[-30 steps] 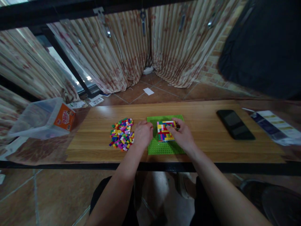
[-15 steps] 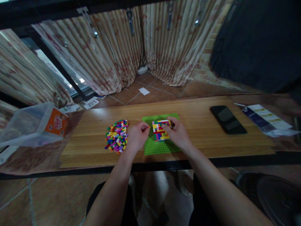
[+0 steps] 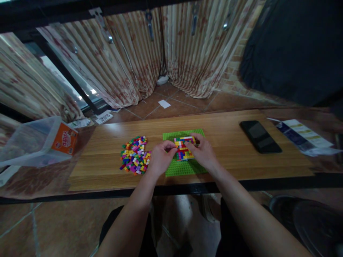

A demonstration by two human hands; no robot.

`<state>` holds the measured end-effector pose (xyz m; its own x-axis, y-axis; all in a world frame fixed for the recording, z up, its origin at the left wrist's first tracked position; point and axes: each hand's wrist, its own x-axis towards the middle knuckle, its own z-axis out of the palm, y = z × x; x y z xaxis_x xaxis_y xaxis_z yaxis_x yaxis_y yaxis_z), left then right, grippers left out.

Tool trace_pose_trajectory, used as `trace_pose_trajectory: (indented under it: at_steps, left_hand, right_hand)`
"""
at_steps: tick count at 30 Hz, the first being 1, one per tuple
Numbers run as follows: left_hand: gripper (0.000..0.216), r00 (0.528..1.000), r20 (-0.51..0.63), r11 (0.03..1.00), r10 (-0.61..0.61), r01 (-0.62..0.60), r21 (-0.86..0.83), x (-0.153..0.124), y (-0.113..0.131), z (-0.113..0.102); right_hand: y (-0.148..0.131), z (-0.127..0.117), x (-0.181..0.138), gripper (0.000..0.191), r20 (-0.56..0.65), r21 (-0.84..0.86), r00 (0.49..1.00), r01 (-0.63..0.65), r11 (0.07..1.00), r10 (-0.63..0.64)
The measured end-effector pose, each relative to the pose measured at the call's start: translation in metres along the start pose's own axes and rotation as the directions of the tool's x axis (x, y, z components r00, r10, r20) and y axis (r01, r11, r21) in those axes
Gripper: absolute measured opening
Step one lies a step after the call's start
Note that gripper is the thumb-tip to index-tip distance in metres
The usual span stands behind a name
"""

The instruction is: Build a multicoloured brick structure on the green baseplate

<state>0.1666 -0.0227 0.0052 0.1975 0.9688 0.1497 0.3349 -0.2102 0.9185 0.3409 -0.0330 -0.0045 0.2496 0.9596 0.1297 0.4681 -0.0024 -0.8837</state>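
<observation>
A green studded baseplate (image 3: 184, 168) lies on the wooden board, and on it sits a block of multicoloured toy bricks (image 3: 184, 154). My left hand (image 3: 163, 157) pinches a small orange brick (image 3: 176, 146) between thumb and forefinger, at the left edge of the block; whether it touches cannot be made out. From the other side, my right hand (image 3: 203, 150) grips the block, its thumb over the top and its forefinger along the far right corner. The other right fingers are partly hidden. Left of my left hand lies a pile of loose bricks (image 3: 135, 157).
A wooden board (image 3: 225, 142) carries all this. Toward its right end lies a black phone (image 3: 259, 136), with printed papers (image 3: 305, 134) beyond. Off the left end stands a clear plastic box (image 3: 34, 142) with an orange label. Patterned curtains (image 3: 128, 60) hang behind.
My left hand has moved right with the orange brick, from beside the block to its left edge. My right hand stays in place on the block.
</observation>
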Motion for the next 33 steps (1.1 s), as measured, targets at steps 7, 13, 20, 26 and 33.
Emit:
trace_pose_trajectory:
  at_steps: [7,13,20,26,33]
  left_hand:
    - [0.009,0.998,-0.048,0.997,-0.028,0.031,0.069,-0.003,0.006,0.005]
    - [0.008,0.990,-0.117,0.988,-0.084,0.098,0.122,-0.004,0.012,0.009]
    - [0.008,0.990,-0.111,0.987,-0.092,0.105,0.118,-0.003,0.014,0.008]
    - [0.009,0.988,-0.121,0.984,-0.098,0.114,0.136,-0.002,0.014,0.009]
    - [0.009,0.985,-0.122,0.978,-0.119,0.138,0.154,-0.003,0.016,0.010]
  right_hand:
    - [0.000,0.000,0.000,0.048,-0.017,-0.027,1.000,0.013,1.000,-0.013]
    - [0.000,0.001,-0.001,0.056,-0.010,-0.027,1.000,0.016,1.000,-0.016]
    - [-0.006,0.011,-0.008,0.064,-0.065,-0.094,0.996,0.052,0.994,-0.059]
    - [-0.014,0.018,-0.008,0.063,-0.089,-0.165,0.995,0.026,0.986,-0.041]
    - [-0.015,0.019,-0.004,0.064,-0.091,-0.167,0.995,-0.052,0.985,0.037]
